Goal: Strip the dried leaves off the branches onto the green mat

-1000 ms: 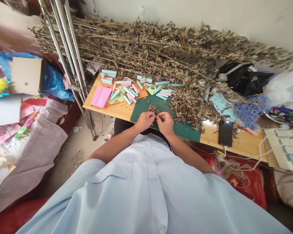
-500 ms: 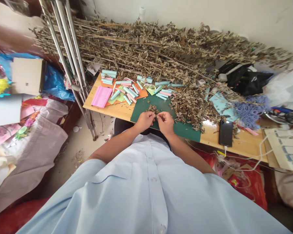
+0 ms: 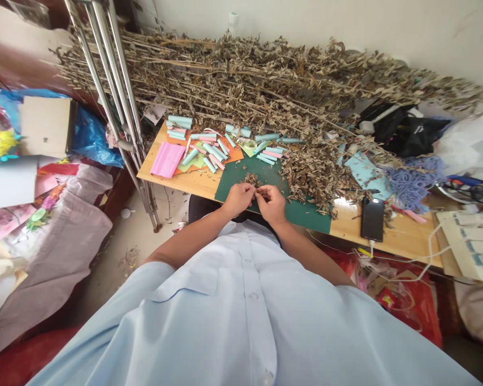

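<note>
My left hand (image 3: 239,197) and right hand (image 3: 271,203) pinch together over the near edge of the smooth green mat (image 3: 236,174), beside crumbled, papery leaves (image 3: 251,179); what they grip I cannot tell.

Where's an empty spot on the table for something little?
Try the mostly bare wood between the green mat and phone, or between the mat and pink paper. Farther back, dried stalks and paper rolls crowd it.

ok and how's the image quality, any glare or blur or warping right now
Head view: a bright patch of glare on the table beside the phone; wide-angle stretch towards the edges; the hands small, the pinched bit too small to make out.
</note>
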{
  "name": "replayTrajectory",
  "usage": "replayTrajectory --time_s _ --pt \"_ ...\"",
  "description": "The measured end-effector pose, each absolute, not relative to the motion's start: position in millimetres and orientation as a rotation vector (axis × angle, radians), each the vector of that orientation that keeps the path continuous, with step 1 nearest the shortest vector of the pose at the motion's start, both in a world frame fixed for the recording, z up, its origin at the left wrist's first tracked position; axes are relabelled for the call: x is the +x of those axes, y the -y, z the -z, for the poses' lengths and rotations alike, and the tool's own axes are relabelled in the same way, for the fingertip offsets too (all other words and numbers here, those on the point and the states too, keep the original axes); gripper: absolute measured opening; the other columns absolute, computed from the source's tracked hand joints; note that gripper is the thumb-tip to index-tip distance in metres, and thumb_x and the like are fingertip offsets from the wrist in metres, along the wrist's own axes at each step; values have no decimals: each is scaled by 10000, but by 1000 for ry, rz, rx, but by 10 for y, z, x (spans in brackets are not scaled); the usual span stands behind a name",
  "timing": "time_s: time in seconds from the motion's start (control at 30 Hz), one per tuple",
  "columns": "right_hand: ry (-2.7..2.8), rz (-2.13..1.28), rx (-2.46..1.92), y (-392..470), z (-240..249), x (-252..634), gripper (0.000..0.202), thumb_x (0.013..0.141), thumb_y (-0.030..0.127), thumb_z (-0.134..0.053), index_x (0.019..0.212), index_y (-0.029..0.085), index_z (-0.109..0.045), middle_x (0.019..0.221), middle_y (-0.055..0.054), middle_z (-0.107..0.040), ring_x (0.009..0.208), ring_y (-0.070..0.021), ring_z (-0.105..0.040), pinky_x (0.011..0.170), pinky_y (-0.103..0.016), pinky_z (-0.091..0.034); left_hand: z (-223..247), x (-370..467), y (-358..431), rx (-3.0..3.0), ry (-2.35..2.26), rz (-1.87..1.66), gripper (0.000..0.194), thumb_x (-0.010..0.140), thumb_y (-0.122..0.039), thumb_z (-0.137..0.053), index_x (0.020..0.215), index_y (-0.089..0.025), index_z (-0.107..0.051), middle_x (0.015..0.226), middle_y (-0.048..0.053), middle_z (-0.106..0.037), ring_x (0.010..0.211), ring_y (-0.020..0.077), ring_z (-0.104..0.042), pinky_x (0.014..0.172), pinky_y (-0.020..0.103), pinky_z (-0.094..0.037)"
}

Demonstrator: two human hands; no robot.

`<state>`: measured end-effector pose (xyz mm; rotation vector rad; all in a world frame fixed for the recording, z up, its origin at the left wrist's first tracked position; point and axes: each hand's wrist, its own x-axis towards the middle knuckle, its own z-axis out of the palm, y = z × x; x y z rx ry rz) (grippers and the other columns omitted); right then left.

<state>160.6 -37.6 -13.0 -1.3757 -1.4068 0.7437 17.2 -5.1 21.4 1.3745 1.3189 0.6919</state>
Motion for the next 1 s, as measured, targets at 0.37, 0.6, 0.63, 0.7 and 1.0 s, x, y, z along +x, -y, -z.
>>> replayTrajectory --time_s 0.37,0.6,0.63,0.7,1.0 --pt "1431 -628 -1433 363 165 1624 153 895 352 -621 989 232 -635 916 -51 -722 808 -201 -703 786 -366 -592 -201 167 46 1368 -1285 -672 239 881 -260 -517 692 -149 -615 550 -15 -588 453 90 -522 480 199 -370" --pt "1434 -641 -1425 369 157 1624 130 859 307 -630 962 229 -617 879 -39 -711 753 -188 -685 742 -347 -580 -177 171 54 1512 -1326 -623 185 848 -189 -492 729 -152 -629 552 -15 -579 548 110 -526 566 211 -390" --pt "1422 -655 -1421 365 153 1626 131 850 302 -636 954 226 -614 867 -37 -707 738 -185 -680 732 -344 -577 -165 173 49 1528 -1324 -622 185 845 -183 -490 723 -152 -626 569 -11 -587 570 112 -525 578 211 -391" --pt "1383 -700 -1416 348 148 1636 138 837 301 -644 944 220 -609 850 -35 -703 725 -181 -673 724 -340 -574 -140 176 37 1533 -1309 -626 186 842 -180 -485 706 -154 -609 618 -3 -612 597 109 -527 587 209 -391" --pt "1199 -843 -1385 270 206 1663 182 827 336 -683 941 224 -596 843 -26 -698 755 -186 -676 743 -360 -582 -108 171 38 1368 -1244 -653 209 874 -259 -504 706 -160 -580 610 -20 -593 460 83 -530 478 198 -371"
